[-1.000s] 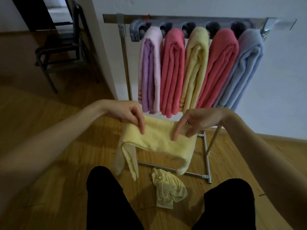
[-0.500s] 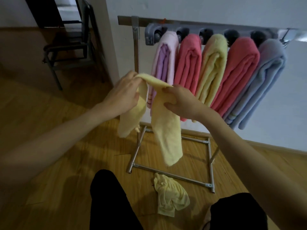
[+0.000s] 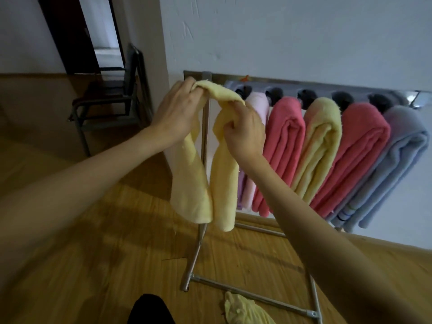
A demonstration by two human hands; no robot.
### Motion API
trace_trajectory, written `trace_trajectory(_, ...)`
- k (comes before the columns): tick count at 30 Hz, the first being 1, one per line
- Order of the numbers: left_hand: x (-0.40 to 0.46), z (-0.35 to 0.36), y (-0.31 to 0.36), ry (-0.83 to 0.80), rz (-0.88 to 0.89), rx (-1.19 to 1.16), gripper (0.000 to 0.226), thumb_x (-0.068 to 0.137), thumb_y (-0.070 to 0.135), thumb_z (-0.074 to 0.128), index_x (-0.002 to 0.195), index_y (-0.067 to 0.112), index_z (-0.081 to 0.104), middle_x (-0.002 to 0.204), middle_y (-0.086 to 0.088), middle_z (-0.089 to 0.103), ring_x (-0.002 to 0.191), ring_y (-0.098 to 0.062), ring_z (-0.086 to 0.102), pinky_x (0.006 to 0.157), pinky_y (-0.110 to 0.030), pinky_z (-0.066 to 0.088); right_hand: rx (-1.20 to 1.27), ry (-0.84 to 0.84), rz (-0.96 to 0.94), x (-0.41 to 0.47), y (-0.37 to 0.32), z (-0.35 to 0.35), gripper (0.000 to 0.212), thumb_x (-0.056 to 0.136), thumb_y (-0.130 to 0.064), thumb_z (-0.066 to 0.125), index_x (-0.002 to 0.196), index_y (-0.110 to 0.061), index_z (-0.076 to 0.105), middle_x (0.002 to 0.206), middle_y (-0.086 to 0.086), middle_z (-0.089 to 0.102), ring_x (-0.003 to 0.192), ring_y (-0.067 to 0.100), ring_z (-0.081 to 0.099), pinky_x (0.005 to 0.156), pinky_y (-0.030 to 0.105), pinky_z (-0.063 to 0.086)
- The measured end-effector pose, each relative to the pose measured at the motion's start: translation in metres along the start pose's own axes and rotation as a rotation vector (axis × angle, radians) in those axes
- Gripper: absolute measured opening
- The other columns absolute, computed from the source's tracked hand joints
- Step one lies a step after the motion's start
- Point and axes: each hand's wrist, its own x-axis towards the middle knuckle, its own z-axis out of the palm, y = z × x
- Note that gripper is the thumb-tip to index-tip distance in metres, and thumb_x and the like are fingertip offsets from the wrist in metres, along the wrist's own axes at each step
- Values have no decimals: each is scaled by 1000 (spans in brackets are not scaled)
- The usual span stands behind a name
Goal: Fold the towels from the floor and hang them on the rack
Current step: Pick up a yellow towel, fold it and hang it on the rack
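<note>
A folded pale yellow towel (image 3: 222,183) hangs in two long halves from my hands, at the left end of the metal rack (image 3: 205,127). My left hand (image 3: 176,111) grips its top fold on the left. My right hand (image 3: 244,132) grips the right half just below the fold. Whether the fold rests on the top rail (image 3: 327,81) is hidden by the towel. On the rack hang several folded towels: lilac-pink (image 3: 256,108), red (image 3: 284,146), yellow (image 3: 320,141), red (image 3: 357,155) and blue (image 3: 395,164). Another crumpled yellow towel (image 3: 243,311) lies on the floor by the rack's base.
The rack's base bars (image 3: 245,292) run across the wooden floor in front of my knee (image 3: 149,309). A dark chair (image 3: 112,101) stands at the back left beside a doorway. A white wall rises behind the rack.
Both hands have lifted the yellow towel from waist height up to the rack's left end, doubling it into two hanging halves. The view has tilted up and closer to the rack.
</note>
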Motion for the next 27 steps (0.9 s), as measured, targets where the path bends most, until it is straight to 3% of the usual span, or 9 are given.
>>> trace_trajectory(5, 30, 8, -3, 34, 94, 28, 39, 86, -11, 45, 123, 1, 50, 122, -16, 49, 108, -33, 47, 88, -41, 45, -88, 127, 100, 10, -9, 17, 51, 84, 1, 45, 131, -17, 51, 138, -3, 47, 105, 21, 55, 63, 30, 37)
trace_trajectory(9, 44, 29, -10, 19, 186, 56, 42, 85, -11, 46, 125, 1, 50, 123, -17, 52, 109, -34, 49, 85, -44, 48, -194, 67, 197, 15, -7, 36, 60, 85, 1, 51, 141, -14, 35, 154, -2, 25, 115, 23, 51, 65, 32, 37)
trace_trajectory(13, 47, 51, -16, 11, 206, 42, 45, 83, -12, 48, 126, 1, 51, 118, -17, 53, 100, -34, 51, 78, -46, 50, -271, 40, 221, 22, 4, 53, 68, 82, 4, 56, 144, -13, 32, 160, -4, 11, 121, 23, 49, 60, 30, 36)
trace_trajectory(16, 41, 62, -19, 25, 214, 19, 47, 82, -13, 53, 127, 2, 51, 118, -15, 54, 101, -31, 52, 81, -40, 50, -327, 70, 194, 20, 14, 60, 61, 88, 3, 51, 144, -13, 33, 160, -5, 12, 120, 20, 49, 57, 29, 35)
trace_trajectory(23, 16, 83, -20, -4, 270, 11, 48, 82, -13, 56, 127, 2, 52, 118, -15, 55, 101, -29, 53, 82, -35, 48, -312, 69, 18, -2, 51, 75, 54, 85, 4, 56, 137, -5, 44, 149, 10, 40, 114, 35, 56, 61, 30, 44)
trace_trajectory(27, 3, 92, -18, 7, 305, -2, 42, 85, -7, 57, 125, 1, 53, 118, -17, 55, 102, -31, 53, 81, -36, 49, -325, -25, -147, -15, 70, 79, 69, 82, 10, 48, 147, -11, 33, 155, 9, 29, 124, 38, 50, 61, 35, 50)
